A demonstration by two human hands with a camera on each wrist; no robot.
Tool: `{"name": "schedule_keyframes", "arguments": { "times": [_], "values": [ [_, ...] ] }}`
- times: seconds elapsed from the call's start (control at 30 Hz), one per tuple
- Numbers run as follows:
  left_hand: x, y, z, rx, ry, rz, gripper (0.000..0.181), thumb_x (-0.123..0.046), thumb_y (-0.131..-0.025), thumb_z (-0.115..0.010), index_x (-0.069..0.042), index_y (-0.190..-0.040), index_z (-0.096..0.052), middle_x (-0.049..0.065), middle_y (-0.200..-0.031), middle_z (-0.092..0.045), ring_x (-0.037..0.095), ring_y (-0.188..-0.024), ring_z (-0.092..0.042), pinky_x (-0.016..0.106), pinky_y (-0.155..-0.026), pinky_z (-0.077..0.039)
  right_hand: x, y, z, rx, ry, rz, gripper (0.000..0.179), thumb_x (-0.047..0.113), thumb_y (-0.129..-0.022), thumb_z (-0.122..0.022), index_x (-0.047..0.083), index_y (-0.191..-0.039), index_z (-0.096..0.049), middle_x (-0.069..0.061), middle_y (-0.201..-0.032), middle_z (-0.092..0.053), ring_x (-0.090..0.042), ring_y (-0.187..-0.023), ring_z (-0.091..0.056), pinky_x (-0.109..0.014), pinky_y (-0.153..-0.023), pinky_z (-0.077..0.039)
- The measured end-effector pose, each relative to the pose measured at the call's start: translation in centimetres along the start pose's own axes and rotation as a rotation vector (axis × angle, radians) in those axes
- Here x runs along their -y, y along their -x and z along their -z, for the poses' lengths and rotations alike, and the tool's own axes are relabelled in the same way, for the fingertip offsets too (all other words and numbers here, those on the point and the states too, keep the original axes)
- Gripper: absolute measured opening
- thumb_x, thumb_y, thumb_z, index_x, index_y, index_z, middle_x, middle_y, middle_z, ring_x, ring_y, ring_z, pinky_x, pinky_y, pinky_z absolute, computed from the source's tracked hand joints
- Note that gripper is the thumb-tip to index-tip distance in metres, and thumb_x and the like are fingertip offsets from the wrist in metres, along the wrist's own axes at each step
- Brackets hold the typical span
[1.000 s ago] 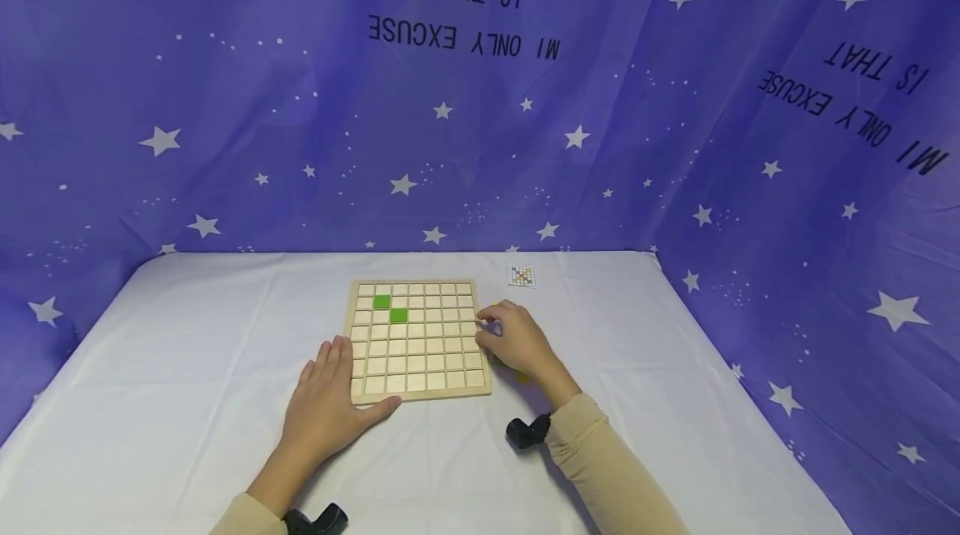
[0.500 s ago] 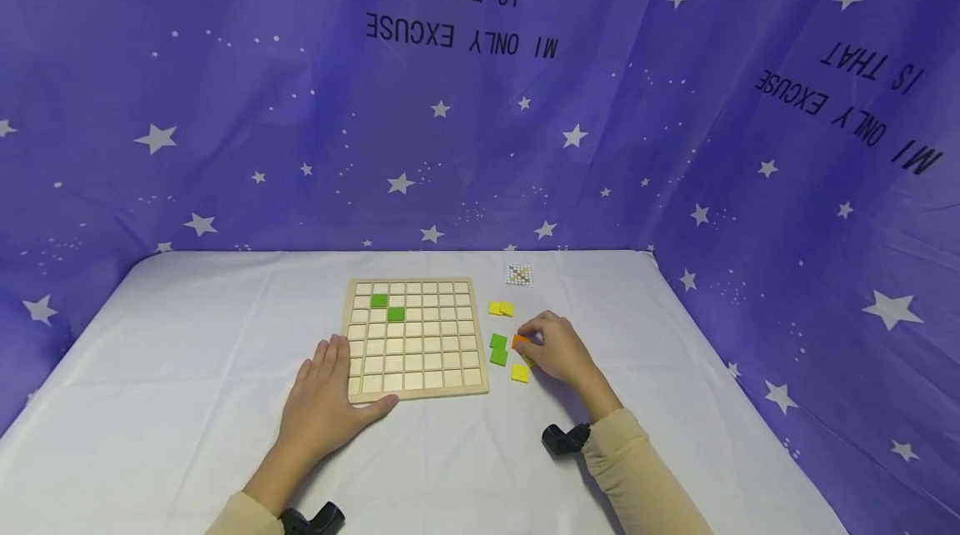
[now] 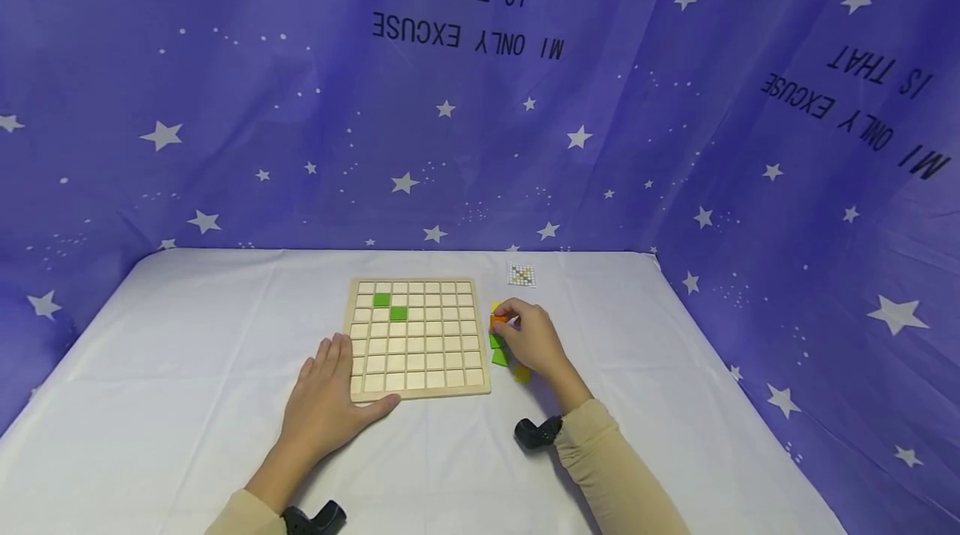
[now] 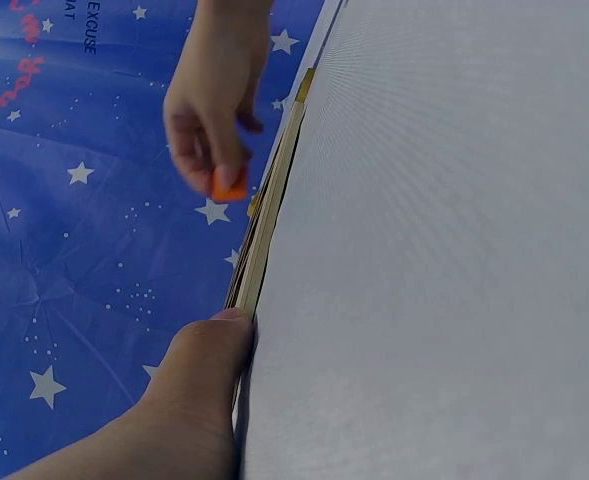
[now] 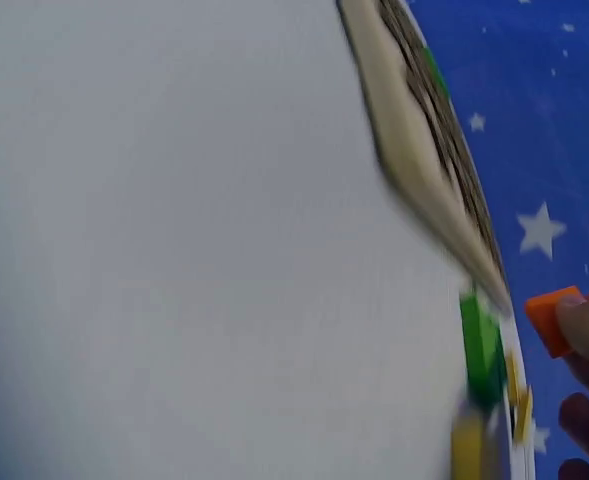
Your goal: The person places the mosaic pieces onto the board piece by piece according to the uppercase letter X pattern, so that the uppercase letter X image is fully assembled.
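Observation:
In the head view a wooden grid board (image 3: 416,343) lies on the table, with two green tiles in its upper left cells, one of them a green tile (image 3: 398,313). My left hand (image 3: 321,397) rests at its near left corner. The fingers lie straight along the left side and the thumb touches the near edge. My right hand (image 3: 532,339) is held up beside the board's right edge, pinching an orange square tile (image 5: 551,322) between thumb and fingers. Loose green tiles (image 3: 499,357) and yellow tiles (image 3: 522,373) lie under and around this hand, which partly hides them.
A small printed card (image 3: 521,274) with a coloured grid pattern lies beyond the loose tiles. White cloth (image 3: 187,368) covers the table. Behind and to the right hangs a purple curtain (image 3: 480,143) with stars.
My right hand first moved right from the board's edge to the loose tiles. It has since come back left with the orange tile in its fingers. The left hand has stayed in place.

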State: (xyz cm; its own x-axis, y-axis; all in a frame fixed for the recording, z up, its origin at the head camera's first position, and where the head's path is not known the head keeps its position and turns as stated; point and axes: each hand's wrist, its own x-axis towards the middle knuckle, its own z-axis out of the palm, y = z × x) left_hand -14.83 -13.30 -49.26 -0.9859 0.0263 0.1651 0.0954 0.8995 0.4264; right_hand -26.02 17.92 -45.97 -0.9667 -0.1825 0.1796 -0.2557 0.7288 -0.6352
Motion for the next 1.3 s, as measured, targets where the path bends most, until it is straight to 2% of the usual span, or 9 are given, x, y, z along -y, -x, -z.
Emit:
{"name": "schedule_keyframes", "arguments": {
  "times": [0.1, 0.33, 0.6, 0.63, 0.83, 0.87, 0.97, 1.3],
  "values": [
    [0.0, 0.0, 0.0, 0.000, -0.003, -0.001, 0.131, -0.085, -0.073, -0.058, 0.010, -0.153, -0.020, 0.030, -0.160, -0.024, 0.047, -0.149, -0.020, 0.060, -0.121, -0.018, 1.5, -0.6, -1.1, 0.014, -0.054, 0.026, 0.011, 0.022, -0.091, -0.073, 0.019, -0.102, -0.071, 0.008, -0.093, -0.069, -0.013, -0.089, -0.057, -0.032, -0.082, -0.049],
    [-0.1, 0.0, -0.1, 0.006, -0.004, 0.000, 0.131, -0.086, -0.073, -0.057, 0.011, -0.153, -0.020, 0.030, -0.160, -0.023, 0.046, -0.150, -0.020, 0.060, -0.121, -0.018, 4.8, -1.6, -4.1, 0.120, -0.146, 0.049, 0.010, 0.021, -0.093, -0.071, 0.019, -0.103, -0.070, 0.006, -0.095, -0.070, -0.009, -0.078, -0.062, -0.026, -0.070, -0.053],
    [-0.1, -0.1, -0.3, 0.008, -0.007, 0.000, 0.131, -0.085, -0.073, -0.057, 0.011, -0.153, -0.020, 0.030, -0.160, -0.024, 0.046, -0.150, -0.020, 0.060, -0.122, -0.018, 6.7, -2.2, -7.1, 0.141, -0.139, 0.092, 0.011, 0.023, -0.092, -0.072, 0.021, -0.103, -0.070, 0.008, -0.095, -0.070, -0.003, -0.083, -0.062, -0.022, -0.076, -0.053],
    [-0.1, -0.1, -0.4, 0.009, -0.006, 0.001, 0.130, -0.085, -0.073, -0.057, 0.011, -0.153, -0.020, 0.030, -0.160, -0.023, 0.046, -0.150, -0.020, 0.060, -0.122, -0.018, 6.8, -2.3, -7.3, 0.135, -0.133, 0.095, 0.011, 0.023, -0.092, -0.072, 0.021, -0.103, -0.070, 0.009, -0.095, -0.071, -0.003, -0.082, -0.063, -0.023, -0.082, -0.053],
    [-0.1, -0.1, -0.3, 0.010, -0.012, 0.001, 0.130, -0.085, -0.073, -0.057, 0.011, -0.153, -0.019, 0.030, -0.160, -0.023, 0.046, -0.150, -0.019, 0.059, -0.122, -0.018, 7.2, -2.4, -7.9, 0.112, -0.043, 0.120, 0.013, 0.027, -0.092, -0.073, 0.023, -0.103, -0.072, 0.009, -0.101, -0.070, -0.005, -0.091, -0.065, -0.028, -0.091, -0.053],
    [-0.1, -0.1, -0.3, 0.009, -0.013, 0.002, 0.131, -0.085, -0.073, -0.057, 0.011, -0.153, -0.019, 0.030, -0.160, -0.023, 0.046, -0.150, -0.019, 0.059, -0.122, -0.018, 7.2, -2.4, -7.9, 0.111, -0.024, 0.127, 0.014, 0.028, -0.092, -0.073, 0.023, -0.104, -0.073, 0.009, -0.103, -0.069, -0.006, -0.094, -0.065, -0.027, -0.087, -0.054],
    [0.0, -0.1, -0.3, 0.008, -0.010, 0.003, 0.130, -0.085, -0.073, -0.058, 0.011, -0.153, -0.019, 0.030, -0.160, -0.023, 0.046, -0.150, -0.019, 0.059, -0.122, -0.018, 7.2, -2.4, -8.0, 0.101, 0.030, 0.148, 0.016, 0.030, -0.091, -0.073, 0.023, -0.105, -0.073, 0.009, -0.106, -0.066, -0.009, -0.099, -0.062, -0.026, -0.089, -0.053],
    [0.1, 0.0, -0.2, 0.006, -0.010, 0.006, 0.130, -0.085, -0.073, -0.058, 0.011, -0.153, -0.020, 0.030, -0.160, -0.024, 0.046, -0.150, -0.020, 0.059, -0.121, -0.018, 7.5, -1.9, -8.1, 0.108, 0.065, 0.171, 0.020, 0.030, -0.091, -0.073, 0.022, -0.109, -0.073, 0.008, -0.110, -0.065, -0.012, -0.104, -0.060, -0.031, -0.093, -0.052]
  ]
}}
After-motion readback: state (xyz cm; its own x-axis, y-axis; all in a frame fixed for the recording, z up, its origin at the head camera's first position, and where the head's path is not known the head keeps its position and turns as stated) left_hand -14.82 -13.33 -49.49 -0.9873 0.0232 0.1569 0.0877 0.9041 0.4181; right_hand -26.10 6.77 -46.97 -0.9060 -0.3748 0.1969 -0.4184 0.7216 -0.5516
